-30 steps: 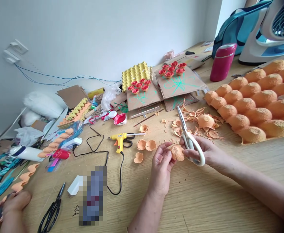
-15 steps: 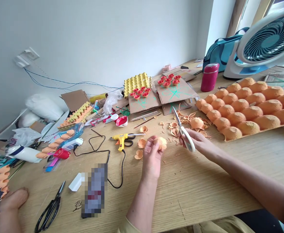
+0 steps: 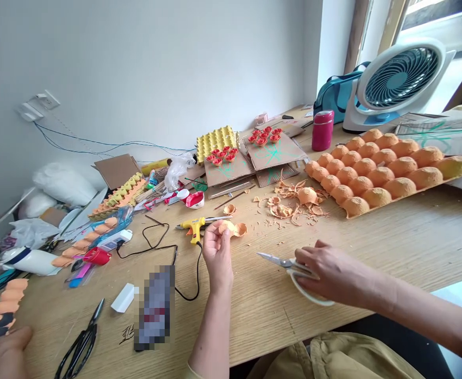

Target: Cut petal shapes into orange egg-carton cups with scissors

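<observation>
Head view: right hand (image 3: 325,271) grips white-handled scissors (image 3: 294,268).

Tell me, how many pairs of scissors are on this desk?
2 for certain: white-handled scissors under the right hand, and black scissors lying on the table at front left. A possible third pair behind the yellow glue gun is too hidden to tell.

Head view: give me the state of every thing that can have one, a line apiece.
left hand, shut on orange cup piece.
right hand, shut on white scissors, blades nearly closed, pointing left.
glue gun, lying down, cord attached.
black scissors, lying flat, unheld.
maroon flask, upright, lid on.
orange egg tray, upside down, bumps up.
fan, upright; running or not, cannot tell.
</observation>
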`<state>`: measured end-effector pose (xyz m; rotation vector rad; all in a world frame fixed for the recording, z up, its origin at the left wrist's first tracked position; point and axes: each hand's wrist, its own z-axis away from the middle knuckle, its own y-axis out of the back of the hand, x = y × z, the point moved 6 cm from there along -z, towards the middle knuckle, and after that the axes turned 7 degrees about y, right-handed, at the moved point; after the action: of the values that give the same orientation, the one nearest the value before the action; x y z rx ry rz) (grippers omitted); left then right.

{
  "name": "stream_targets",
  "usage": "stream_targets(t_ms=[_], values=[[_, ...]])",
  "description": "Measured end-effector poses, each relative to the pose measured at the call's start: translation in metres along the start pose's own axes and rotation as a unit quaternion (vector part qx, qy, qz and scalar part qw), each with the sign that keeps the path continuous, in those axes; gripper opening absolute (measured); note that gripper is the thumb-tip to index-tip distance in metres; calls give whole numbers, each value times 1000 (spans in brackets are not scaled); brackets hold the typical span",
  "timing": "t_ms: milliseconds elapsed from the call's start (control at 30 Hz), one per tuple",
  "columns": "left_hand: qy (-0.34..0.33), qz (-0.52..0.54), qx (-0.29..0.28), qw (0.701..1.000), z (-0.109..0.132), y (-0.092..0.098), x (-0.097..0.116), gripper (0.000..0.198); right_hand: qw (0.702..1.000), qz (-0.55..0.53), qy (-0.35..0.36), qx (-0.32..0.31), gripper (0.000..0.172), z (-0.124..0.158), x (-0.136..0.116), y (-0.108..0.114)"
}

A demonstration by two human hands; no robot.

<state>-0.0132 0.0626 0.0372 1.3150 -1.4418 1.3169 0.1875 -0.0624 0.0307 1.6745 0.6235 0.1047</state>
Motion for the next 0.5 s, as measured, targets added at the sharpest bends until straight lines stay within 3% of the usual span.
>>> stream_targets(t_ms=[100,167,367,433,500], values=[[10,-2,25,1000,-1,7,-8,37,998,28,34,-37,11,-2,-21,-9],[20,3,32,999,-1,8,-12,38,997,40,38,-60,10,-11,-21,-13],[29,8,40,999,1,9,-17,40,981,131,-139,-45,30,-27,36,-3],[32,5,37,999,2,7,-18,41,977,139,-157,-43,31,-24,36,-1],[30,1,30,999,3,5,-18,40,983,117,-132,-54,29,-21,20,-6]])
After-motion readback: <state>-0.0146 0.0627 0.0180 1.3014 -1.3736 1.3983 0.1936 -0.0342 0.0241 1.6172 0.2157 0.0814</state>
